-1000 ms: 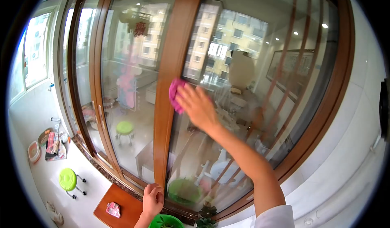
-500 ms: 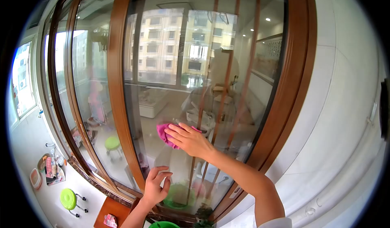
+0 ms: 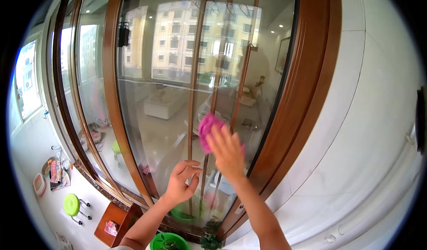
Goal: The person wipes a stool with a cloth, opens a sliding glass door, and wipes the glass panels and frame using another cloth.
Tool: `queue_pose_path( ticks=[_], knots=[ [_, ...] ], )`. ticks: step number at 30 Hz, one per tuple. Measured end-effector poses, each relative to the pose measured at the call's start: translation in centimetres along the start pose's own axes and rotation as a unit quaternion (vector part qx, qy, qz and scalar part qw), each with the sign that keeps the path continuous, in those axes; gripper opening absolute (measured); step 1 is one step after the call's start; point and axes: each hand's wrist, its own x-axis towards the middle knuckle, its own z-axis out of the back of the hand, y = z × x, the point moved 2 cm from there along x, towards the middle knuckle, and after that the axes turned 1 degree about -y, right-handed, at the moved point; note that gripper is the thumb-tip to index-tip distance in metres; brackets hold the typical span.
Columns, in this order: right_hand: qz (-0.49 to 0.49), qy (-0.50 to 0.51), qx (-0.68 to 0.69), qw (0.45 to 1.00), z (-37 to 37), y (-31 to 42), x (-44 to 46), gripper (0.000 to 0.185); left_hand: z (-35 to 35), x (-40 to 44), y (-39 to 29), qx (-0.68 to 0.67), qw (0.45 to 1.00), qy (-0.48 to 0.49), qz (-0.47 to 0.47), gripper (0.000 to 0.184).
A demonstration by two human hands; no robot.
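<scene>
My right hand [image 3: 227, 154] presses a pink cloth [image 3: 208, 130] against the glass pane [image 3: 164, 134] of a brown-framed sliding door, fingers spread over the cloth. Lower and to the left, my left hand [image 3: 183, 183] is raised in front of the same pane with its fingers curved and apart, holding nothing. The glass shows reflections of buildings along with a room. Brown door frame [image 3: 307, 72] runs along the right side of the pane.
A green pot [image 3: 153, 243] with a plant stands below my left hand. At the lower left are a reddish-brown stool [image 3: 104, 237] bearing a pink cloth, a green wheeled stool [image 3: 71, 204] and a white-and-red container [image 3: 39, 184]. Pipes [image 3: 378, 219] run at the lower right.
My right hand has slid the pink cloth from the door's upright frame down and right across the glass. My left hand has risen and moved right. The view has shifted right.
</scene>
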Motion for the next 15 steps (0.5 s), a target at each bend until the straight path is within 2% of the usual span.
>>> queue_pose_path(
  ticks=[2, 5, 6, 8, 10, 12, 15],
  knots=[
    [0.085, 0.112, -0.003, 0.990, -2.6, 2.7, -8.5, 0.046, 0.2, -0.8, 0.1, -0.003, 0.999, 0.004, 0.041, 0.023],
    [0.126, 0.151, -0.060, 0.979, -0.8, 1.7, -12.2, 0.044, 1.1, -3.0, 1.2, 0.002, 0.997, -0.006, 0.076, 0.022],
    [0.097, 0.118, -0.096, 0.984, -0.1, 0.4, -11.2, 0.043, 1.3, -3.7, 1.8, 0.006, 0.996, -0.011, 0.092, 0.022],
    [-0.028, 0.000, -0.115, 0.993, 2.9, -2.7, -5.2, 0.044, 1.6, -5.7, 2.5, 0.011, 0.990, -0.015, 0.138, 0.022],
    [-0.141, -0.110, -0.137, 0.974, 6.3, -5.2, 1.6, 0.050, 2.3, -7.2, 2.9, 0.025, 0.986, -0.016, 0.166, 0.020],
    [-0.166, -0.190, -0.115, 0.961, 6.5, -5.4, 7.6, 0.056, 3.5, -8.6, 3.1, 0.059, 0.980, -0.021, 0.187, 0.019],
    [-0.085, -0.133, -0.104, 0.982, 1.3, 0.1, 9.2, 0.057, 5.5, -13.3, 4.6, 0.095, 0.963, -0.049, 0.249, 0.018]
  ],
)
